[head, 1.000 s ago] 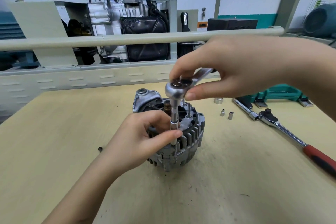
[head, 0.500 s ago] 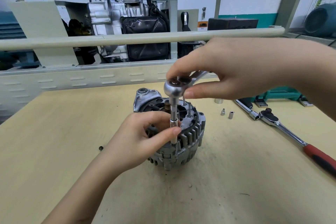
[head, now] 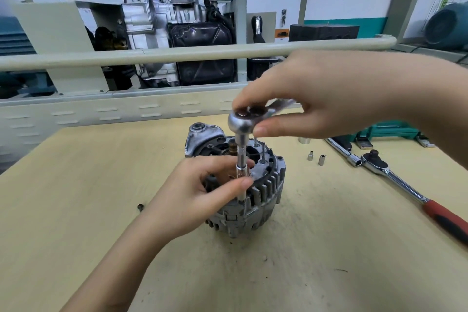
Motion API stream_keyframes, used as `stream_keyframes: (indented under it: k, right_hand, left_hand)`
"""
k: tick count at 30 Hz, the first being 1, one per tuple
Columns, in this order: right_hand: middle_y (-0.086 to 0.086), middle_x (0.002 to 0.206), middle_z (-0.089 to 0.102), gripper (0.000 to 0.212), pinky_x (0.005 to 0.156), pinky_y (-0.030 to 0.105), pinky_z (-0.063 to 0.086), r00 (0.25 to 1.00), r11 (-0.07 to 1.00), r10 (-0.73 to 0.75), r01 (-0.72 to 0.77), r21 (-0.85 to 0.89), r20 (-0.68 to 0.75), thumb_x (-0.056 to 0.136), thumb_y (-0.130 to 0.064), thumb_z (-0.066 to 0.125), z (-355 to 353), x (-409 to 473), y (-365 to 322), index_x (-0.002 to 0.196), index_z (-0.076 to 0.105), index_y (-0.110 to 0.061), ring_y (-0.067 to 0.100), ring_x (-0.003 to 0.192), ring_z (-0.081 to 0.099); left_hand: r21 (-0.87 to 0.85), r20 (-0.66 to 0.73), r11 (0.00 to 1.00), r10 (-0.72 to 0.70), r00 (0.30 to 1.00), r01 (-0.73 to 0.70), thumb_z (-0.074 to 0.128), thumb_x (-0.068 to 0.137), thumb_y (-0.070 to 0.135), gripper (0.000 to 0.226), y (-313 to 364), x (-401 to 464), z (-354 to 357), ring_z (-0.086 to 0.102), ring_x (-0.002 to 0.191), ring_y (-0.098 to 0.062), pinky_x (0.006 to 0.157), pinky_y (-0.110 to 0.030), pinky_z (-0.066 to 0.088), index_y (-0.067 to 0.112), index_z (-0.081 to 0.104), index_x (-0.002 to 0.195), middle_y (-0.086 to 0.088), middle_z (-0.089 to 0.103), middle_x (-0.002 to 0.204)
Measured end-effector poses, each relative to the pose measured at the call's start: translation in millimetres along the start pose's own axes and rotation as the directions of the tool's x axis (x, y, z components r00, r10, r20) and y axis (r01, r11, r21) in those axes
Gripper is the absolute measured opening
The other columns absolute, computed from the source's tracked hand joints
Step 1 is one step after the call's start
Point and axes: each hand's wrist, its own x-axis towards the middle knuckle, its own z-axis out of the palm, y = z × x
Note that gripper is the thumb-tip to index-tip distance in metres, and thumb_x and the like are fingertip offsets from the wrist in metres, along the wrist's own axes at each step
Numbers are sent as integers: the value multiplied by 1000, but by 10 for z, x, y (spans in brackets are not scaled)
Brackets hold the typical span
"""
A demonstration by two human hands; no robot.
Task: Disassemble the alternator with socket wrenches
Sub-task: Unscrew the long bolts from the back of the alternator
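My left hand [head: 200, 195] pinches the slim steel socket extension [head: 241, 172] upright on the finned grey alternator [head: 255, 200] to keep it seated, while my right hand [head: 316, 99] grips the chrome ratchet head [head: 243, 121] to turn it.

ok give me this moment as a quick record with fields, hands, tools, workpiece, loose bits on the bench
workpiece: alternator standing on the wooden bench
active tool: small ratchet with upright extension and socket going down into the alternator's rim
right hand: grips the ratchet head from above
left hand: pinches the extension and socket
spare tool: large red-handled ratchet lying to the right, untouched
loose bits: two small sockets, a larger one behind, a dark screw to the left
case: green tool case, far right
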Motion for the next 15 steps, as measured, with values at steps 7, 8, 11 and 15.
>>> stream_keyframes:
  k: [7, 8, 11, 15]
  right_hand:
    - [-11, 76, 62, 48, 62, 15, 38, 999, 1000, -2, 2, -4, -54, 71, -60, 39, 1, 6, 14, 92, 61, -23, -11, 69, 50]
    - [-12, 70, 61, 51, 59, 15, 37, 998, 1000, 3, -4, -16, -60, 69, -65, 38, -2, 4, 14, 88, 59, -23, -14, 65, 48]
    - [-13, 63, 56, 49, 58, 11, 36, 998, 1000, -11, 10, -5, -61, 67, -66, 38, 20, -2, 11, 86, 57, -24, -14, 62, 48]
    - [-14, 76, 60, 46, 63, 8, 36, 997, 999, -34, 36, 33, -66, 74, -55, 39, 25, 0, 22, 97, 62, -22, -11, 68, 49]
  left_hand:
    - [105, -87, 992, 85, 992, -76, 68, 69, 38, 12, 31, 20, 56, 52, 52, 6, 54, -2, 35, 34, 60, 62, 23, 56, 53]
    - [115, -100, 991, 87, 991, -75, 72, 68, 37, 18, 32, 21, 61, 50, 51, 6, 53, -2, 34, 35, 56, 59, 22, 55, 52]
    - [113, -104, 992, 60, 993, -48, 72, 68, 40, 18, 23, 21, 62, 51, 52, 3, 53, -4, 34, 31, 58, 60, 20, 56, 54]
    - [69, -64, 997, 27, 998, -23, 62, 72, 43, 11, 18, 6, 33, 61, 66, -1, 59, -13, 47, 33, 66, 71, 12, 67, 69]
